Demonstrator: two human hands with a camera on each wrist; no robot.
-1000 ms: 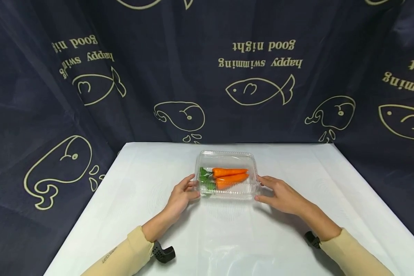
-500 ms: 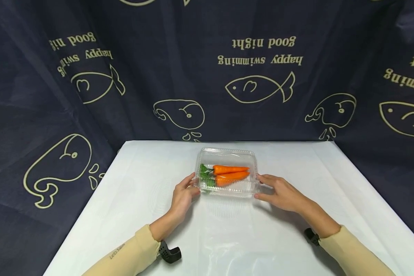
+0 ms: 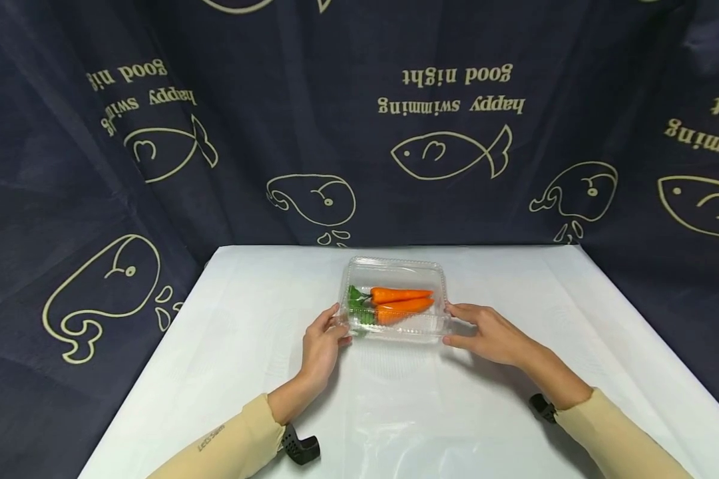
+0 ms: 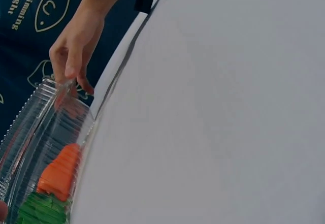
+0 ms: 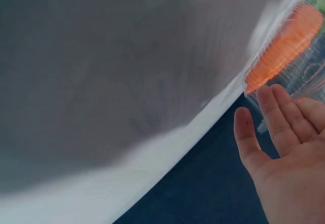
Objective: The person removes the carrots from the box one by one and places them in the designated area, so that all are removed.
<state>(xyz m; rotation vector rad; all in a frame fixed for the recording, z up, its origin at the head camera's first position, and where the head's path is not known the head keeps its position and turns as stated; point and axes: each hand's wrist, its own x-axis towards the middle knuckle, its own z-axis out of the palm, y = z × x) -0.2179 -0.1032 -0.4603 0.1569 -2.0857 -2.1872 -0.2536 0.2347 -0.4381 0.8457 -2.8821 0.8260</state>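
A clear plastic clamshell box (image 3: 395, 269) with a ribbed rim stands towards the back of the white table, in the middle of the head view. Two orange carrots (image 3: 404, 309) with green tops lie inside, tops towards the left; they also show through the plastic in both wrist views. My left hand (image 3: 320, 351) grips the box at its front left corner, thumb over the corner and fingers along the side. My right hand (image 3: 490, 334) rests its straight fingertips against the right side, with the thumb (image 5: 246, 137) held apart from the fingers.
The white table (image 3: 389, 406) ends at a dark blue curtain (image 3: 359, 213) printed with fish, whales and writing, behind and at both sides. Black bands with a dark mount (image 3: 302, 447) sit on the wrists, below beige sleeves.
My left forearm has swung a little to the right, and its thumb has drawn in at the box corner. The right hand and the carrots have hardly moved.
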